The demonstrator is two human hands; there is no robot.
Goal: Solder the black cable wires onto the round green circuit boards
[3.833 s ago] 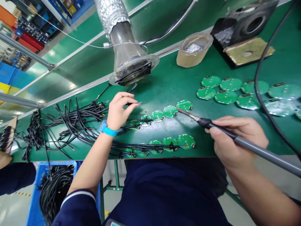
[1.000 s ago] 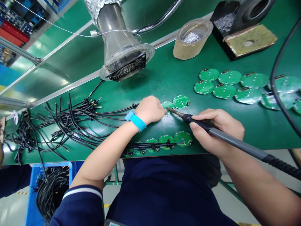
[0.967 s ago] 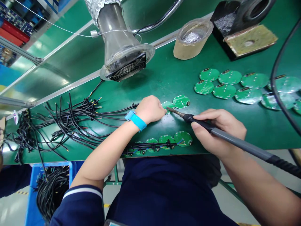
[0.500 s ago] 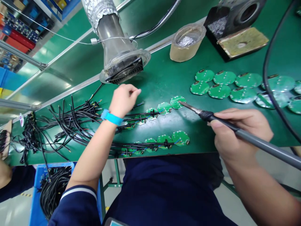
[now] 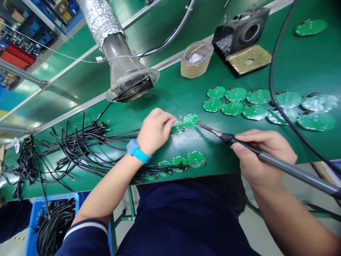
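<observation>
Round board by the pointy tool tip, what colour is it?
The round board is green, clearest in the head view.

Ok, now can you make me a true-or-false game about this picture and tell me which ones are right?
1. The right hand holds a soldering iron. True.
2. The boards are square. False: the green boards are round.
3. Black cables lie in a blue bin lower than the tabletop. True.
4. The yellow sponge is in the left hand. False: the left hand is by the boards, and the sponge sits at the front of the black stand.
5. The wrist strap is red. False: the strap is blue.
</observation>
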